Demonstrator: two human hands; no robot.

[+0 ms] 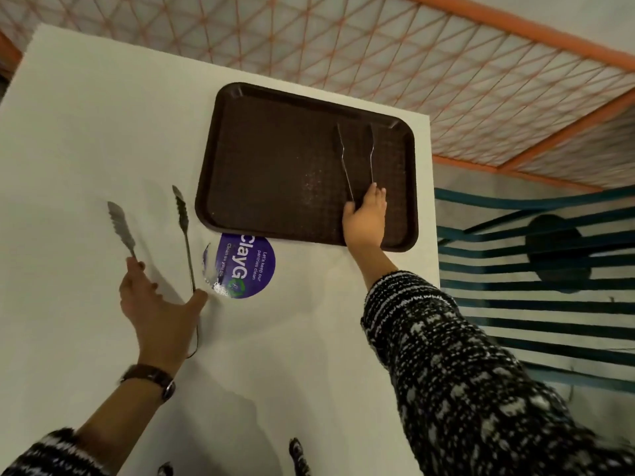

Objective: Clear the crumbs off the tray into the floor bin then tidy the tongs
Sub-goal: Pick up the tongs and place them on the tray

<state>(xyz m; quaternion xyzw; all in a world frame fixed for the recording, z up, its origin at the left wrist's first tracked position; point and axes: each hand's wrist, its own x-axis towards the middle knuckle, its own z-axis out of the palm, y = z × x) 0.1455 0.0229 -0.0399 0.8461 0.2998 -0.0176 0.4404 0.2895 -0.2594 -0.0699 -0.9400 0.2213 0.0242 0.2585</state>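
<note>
White table (86, 132), brown tray (275, 159); left grip (161, 304) around large tongs (184, 228), right grip (364, 218) around slim tongs (357, 156).

Tray (275, 166): dark brown, fine woven grid texture, pale speckle of crumbs (312, 187) near centre-right
Table (86, 132): plain white
Sticker (245, 266): round, purple, white lettering, green ring motif at one end; torn white patch at its edge
Small tongs (357, 156): thin, silver-grey
Large tongs (182, 221): silver-grey, ridged tips reading darker
Sleeves (464, 372): black and white flecked knit, banded at cuff
Watch (154, 377): dark brown strap, dark face with metallic rim
Netting (378, 46): orange-pink diamond mesh on orange frame, pale grey behind
Chair (532, 286): teal slats against pale floor, dark round patch behind them
</note>
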